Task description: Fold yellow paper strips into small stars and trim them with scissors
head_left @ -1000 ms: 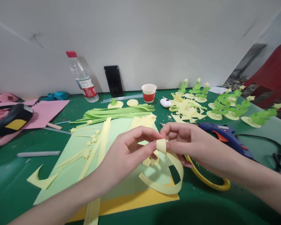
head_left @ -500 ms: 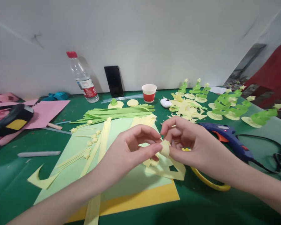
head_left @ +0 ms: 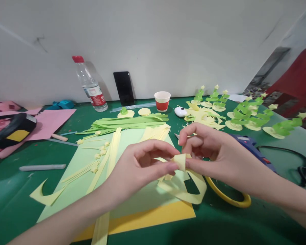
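The strip (head_left: 180, 162) is being pinched by both hands, left (head_left: 153, 158) and right (head_left: 206, 146), above the tabletop's (head_left: 219, 228) near edge.

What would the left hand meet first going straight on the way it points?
Left hand would first meet the folded pale yellow strip at its fingertips, then probably the right hand; fingertip depth is unclear from this one view.

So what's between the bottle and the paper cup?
In the head view, a black phone against the wall, clear sticks and two pale paper discs.
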`<state>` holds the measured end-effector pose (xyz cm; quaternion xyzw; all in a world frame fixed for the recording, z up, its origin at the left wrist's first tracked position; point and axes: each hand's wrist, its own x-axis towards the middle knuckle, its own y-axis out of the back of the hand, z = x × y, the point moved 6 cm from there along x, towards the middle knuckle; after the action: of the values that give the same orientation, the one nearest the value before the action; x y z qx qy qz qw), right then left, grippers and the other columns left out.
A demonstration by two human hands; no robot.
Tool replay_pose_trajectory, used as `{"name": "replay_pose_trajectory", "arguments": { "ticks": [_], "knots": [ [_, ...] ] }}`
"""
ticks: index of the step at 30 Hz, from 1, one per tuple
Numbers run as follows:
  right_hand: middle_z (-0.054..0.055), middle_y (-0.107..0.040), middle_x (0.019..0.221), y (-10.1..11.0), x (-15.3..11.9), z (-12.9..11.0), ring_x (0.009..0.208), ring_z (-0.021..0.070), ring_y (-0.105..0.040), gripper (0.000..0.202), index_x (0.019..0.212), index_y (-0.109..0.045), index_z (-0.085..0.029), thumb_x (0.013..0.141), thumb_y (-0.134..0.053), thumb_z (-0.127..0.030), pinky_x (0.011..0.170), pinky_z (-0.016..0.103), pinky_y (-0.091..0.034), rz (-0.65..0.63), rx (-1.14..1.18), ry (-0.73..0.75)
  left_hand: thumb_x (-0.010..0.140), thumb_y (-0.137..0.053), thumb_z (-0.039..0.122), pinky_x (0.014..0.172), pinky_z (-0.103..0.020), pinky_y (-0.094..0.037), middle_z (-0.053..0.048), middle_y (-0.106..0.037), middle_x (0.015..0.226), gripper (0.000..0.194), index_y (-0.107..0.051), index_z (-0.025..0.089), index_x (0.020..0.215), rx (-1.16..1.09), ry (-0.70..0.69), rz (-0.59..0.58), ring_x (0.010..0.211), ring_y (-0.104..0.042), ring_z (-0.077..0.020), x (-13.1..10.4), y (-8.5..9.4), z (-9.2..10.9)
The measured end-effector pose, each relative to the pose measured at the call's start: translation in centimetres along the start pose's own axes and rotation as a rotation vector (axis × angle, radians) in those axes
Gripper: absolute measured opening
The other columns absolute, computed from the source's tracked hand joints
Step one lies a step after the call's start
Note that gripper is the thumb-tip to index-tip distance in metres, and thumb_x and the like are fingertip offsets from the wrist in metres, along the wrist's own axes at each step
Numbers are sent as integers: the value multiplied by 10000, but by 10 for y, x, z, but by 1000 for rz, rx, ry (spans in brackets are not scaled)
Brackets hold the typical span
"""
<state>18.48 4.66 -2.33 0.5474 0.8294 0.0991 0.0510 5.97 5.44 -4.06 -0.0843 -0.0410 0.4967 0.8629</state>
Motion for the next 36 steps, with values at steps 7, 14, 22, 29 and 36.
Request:
{"name": "replay_pose_trajectory", "arguments": {
  "ticks": [7,14,22,29,36],
  "knots": [
    [-79,-548,608,5,3,-5,541,53,-532,226,825,-507,-216,711,-676,-119,477,123,-419,6,84,62,776,-659,55,586,-103,-532,63,-677,674,155,-707,195,731,9,-84,96,594,-639,-46,0,5,6],
    [-13,-583,710,9,-3,-14,613,117,-597,162,838,-545,-221,781,-675,-299,486,196,-484,186,-109,194,753,-631,59,648,-157,-553,49,-645,813,234,-594,230,908,347,-212,104,759,-651,-100,-7,0,17],
    [9,-632,747,9,-6,-15,651,161,-640,220,903,-560,-248,798,-638,-425,513,254,-529,209,-247,164,783,-702,156,801,-200,-479,19,-662,930,271,-644,221,1039,633,-401,-4,863,-607,-118,-16,-10,24],
    [-56,-606,622,8,-8,-17,484,117,-573,207,817,-459,-272,758,-657,-253,436,216,-501,157,-159,175,802,-659,116,767,-175,-488,40,-681,872,102,-672,214,828,555,-354,34,823,-628,-98,-14,-7,26],
    [-57,-580,670,7,-9,-22,559,90,-577,144,812,-489,-254,772,-594,-164,496,178,-499,155,-225,249,724,-725,129,608,-92,-489,83,-705,747,109,-712,230,763,366,-114,118,674,-610,-54,-6,3,18]
  ]
}}
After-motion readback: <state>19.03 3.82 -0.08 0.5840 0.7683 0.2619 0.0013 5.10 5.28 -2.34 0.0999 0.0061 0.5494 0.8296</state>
